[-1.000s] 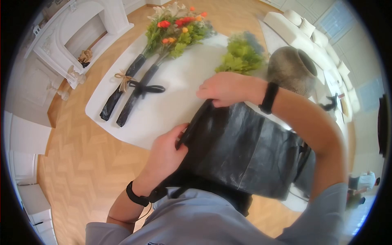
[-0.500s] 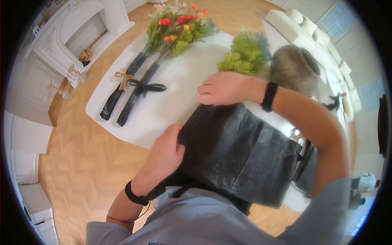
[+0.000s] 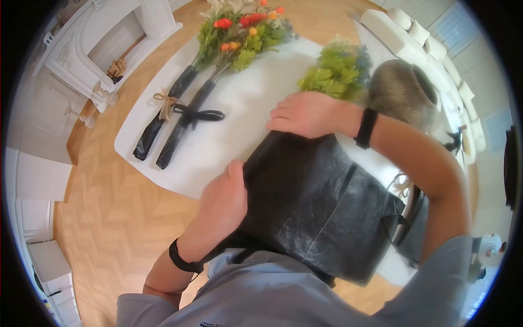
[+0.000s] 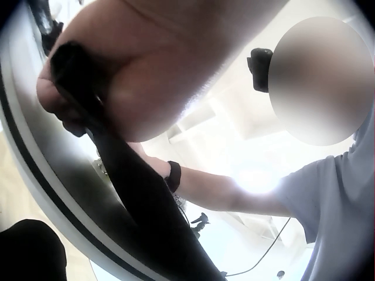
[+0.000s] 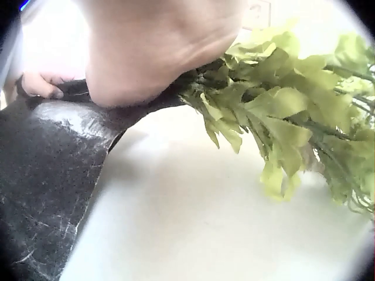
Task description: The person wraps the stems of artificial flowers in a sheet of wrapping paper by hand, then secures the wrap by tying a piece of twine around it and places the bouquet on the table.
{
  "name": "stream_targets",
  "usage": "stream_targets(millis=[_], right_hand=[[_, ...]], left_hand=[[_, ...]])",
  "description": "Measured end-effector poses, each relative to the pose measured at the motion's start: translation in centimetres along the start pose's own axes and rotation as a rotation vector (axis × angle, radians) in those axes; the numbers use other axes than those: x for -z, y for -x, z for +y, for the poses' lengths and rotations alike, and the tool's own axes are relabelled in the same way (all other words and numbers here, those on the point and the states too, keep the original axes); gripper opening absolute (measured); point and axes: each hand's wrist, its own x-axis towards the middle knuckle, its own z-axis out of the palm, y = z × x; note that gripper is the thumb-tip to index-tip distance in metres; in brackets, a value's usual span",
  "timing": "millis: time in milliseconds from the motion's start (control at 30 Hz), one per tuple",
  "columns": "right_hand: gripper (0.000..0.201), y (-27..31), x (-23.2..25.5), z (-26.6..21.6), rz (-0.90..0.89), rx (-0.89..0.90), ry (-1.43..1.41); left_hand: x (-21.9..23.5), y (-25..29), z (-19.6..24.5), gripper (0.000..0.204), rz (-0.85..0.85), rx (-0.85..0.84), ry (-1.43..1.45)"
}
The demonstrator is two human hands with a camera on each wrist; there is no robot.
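A wide sheet of black wrapping paper point(image 3: 310, 201) spreads between both hands and slopes down toward the person's body. At its left end my left hand point(image 3: 220, 207) grips the rolled edge; from below, the left wrist view shows the fingers curled round a black roll point(image 4: 126, 175). My right hand point(image 3: 308, 114) holds the upper end of the paper, knuckles up, over the white table point(image 5: 193, 205). Green leafy stems point(image 5: 275, 111) come out of the paper right beside that hand. How the stems lie inside the paper is hidden.
Two wrapped bouquets point(image 3: 185, 125) lie at the table's left, one tied with a tan bow point(image 3: 165, 103), the other with a black bow point(image 3: 199, 114). A brown vase point(image 3: 397, 90) stands at the right. Beyond are a white sofa point(image 3: 387, 35) and a fireplace point(image 3: 101, 43).
The paper has turned over between the hands, so its rolled edge no longer shows along the top. Its lower corner has dropped slightly, and the left fingers have rolled over it.
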Motion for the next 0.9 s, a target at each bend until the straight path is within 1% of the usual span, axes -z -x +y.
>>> stream_targets(millis=[33,167,233,400,433,567,633,833,900], right_hand=[[0.027,0.0,-0.1,0.1,-0.016,-0.027,-0.027],[0.028,0.4,0.3,0.1,-0.004,-0.052,-0.083],[0.024,0.4,0.5,0.1,0.041,-0.05,-0.128],[0.017,0.3,-0.2,0.4,0.051,-0.024,-0.071],[0.017,0.3,-0.3,0.4,0.048,-0.011,-0.049],[0.018,0.3,-0.6,0.7,0.055,0.02,-0.011],[0.018,0.4,-0.7,0.7,0.062,0.029,-0.006],[0.017,0.4,-0.8,0.7,0.092,0.066,-0.003],[0.017,0.4,-0.7,0.7,0.103,0.081,-0.006]], left_hand=[[-0.1,-0.1,-0.1,0.039,0.006,-0.019,-0.009],[0.0,-0.5,0.1,0.04,-0.037,-0.005,0.015],[-0.6,-0.6,0.2,0.039,0.037,-0.017,0.004],[-0.6,-0.9,0.7,0.037,0.053,0.036,0.013],[-0.6,-0.9,0.8,0.037,0.051,0.06,0.03],[-0.5,-1.0,1.0,0.034,0.055,0.063,0.05],[-0.4,-1.1,1.1,0.032,0.042,0.1,0.078],[-0.2,-0.8,1.3,0.027,0.064,0.089,0.123],[0.1,-0.7,2.0,0.026,0.064,0.091,0.137]])
